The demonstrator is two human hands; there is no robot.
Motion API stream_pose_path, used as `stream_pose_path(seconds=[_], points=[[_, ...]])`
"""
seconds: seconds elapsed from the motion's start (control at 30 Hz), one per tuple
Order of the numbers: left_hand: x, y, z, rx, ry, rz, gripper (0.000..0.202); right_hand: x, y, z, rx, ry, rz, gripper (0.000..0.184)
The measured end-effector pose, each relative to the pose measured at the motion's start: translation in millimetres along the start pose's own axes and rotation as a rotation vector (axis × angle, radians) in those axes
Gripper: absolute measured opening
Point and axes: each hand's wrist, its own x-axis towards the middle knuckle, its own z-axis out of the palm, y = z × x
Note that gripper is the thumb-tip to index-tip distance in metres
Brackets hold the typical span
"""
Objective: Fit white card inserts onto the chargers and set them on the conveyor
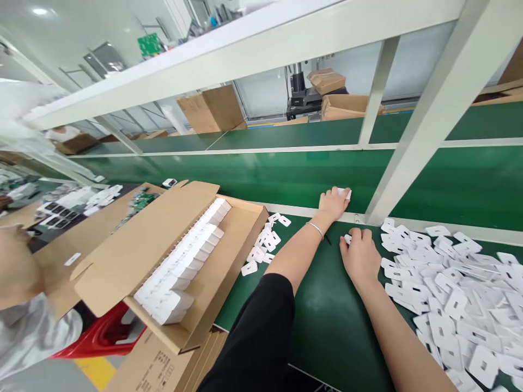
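Note:
My left hand (333, 203) reaches out over the edge of the green conveyor belt (261, 177), its fingers closed on a small white box (345, 193). A thin bracelet circles that wrist. My right hand (360, 255) rests on the green work mat (327, 321) with its fingers curled over a small white card piece (347, 238). A big heap of white die-cut cards (453, 294) lies just right of that hand. A smaller scatter of the same cards (263, 247) lies to the left of my left forearm.
An open cardboard carton (171, 261) with rows of white boxes (183, 261) sits at the left. White frame posts (425, 125) rise from the belt's near rail. Another person's arm (16, 267) shows at far left. Cardboard boxes (343, 106) stand beyond the belt.

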Motion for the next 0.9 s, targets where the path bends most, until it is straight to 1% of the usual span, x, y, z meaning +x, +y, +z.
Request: stream_pose_path(seconds=[0.1, 0.2, 0.3, 0.33, 0.4, 0.47, 0.53, 0.57, 0.6, 0.67, 0.7, 0.77, 0.83, 0.9], points=[[-1, 9, 0.0, -0.086, 0.012, 0.024, 0.033, -1, 3, 4, 0.012, 0.052, -0.024, 0.022], [-3, 22, -1.6, -0.222, 0.053, 0.026, 0.028, -2, 10, 8, 0.045, 0.113, -0.062, 0.022], [-11, 24, -10.7, -0.396, 0.111, 0.017, 0.025, -1, 18, 8, 0.092, 0.147, -0.084, 0.022], [-18, 21, -15.4, -0.463, 0.128, 0.014, 0.026, -1, 20, 6, 0.11, 0.144, -0.084, 0.022], [-38, 7, -25.5, -0.6, 0.141, 0.013, 0.033, 0, 21, 2, 0.154, 0.123, -0.069, 0.022], [-67, -14, -35.2, -0.729, 0.114, 0.02, 0.043, 1, 20, -2, 0.216, 0.102, -0.029, 0.025], [-100, -36, -44.2, -0.852, 0.074, 0.013, 0.053, 4, 18, -4, 0.291, 0.079, 0.023, 0.03], [-117, -46, -48.6, -1.019, 0.076, -0.01, 0.054, 5, 17, -5, 0.328, 0.066, 0.047, 0.033], [-133, -54, -53.0, -1.131, 0.091, -0.018, 0.055, 5, 16, -5, 0.362, 0.054, 0.065, 0.034], [-159, -67, -60.7, -1.214, 0.133, -0.025, 0.054, 5, 16, -5, 0.412, 0.041, 0.068, 0.036], [-168, -70, -63.6, -1.212, 0.154, -0.021, 0.053, 4, 16, -4, 0.425, 0.043, 0.059, 0.036], [-180, -73, -66.6, -1.193, 0.189, -0.003, 0.051, 1, 17, -3, 0.433, 0.055, 0.041, 0.037], [-183, -73, -66.4, -1.204, 0.213, 0.026, 0.051, -2, 17, -2, 0.453, 0.07, 0.055, 0.037], [-184, -71, -63.8, -1.241, 0.22, 0.043, 0.05, -3, 17, 0, 0.524, 0.106, 0.081, 0.037]])
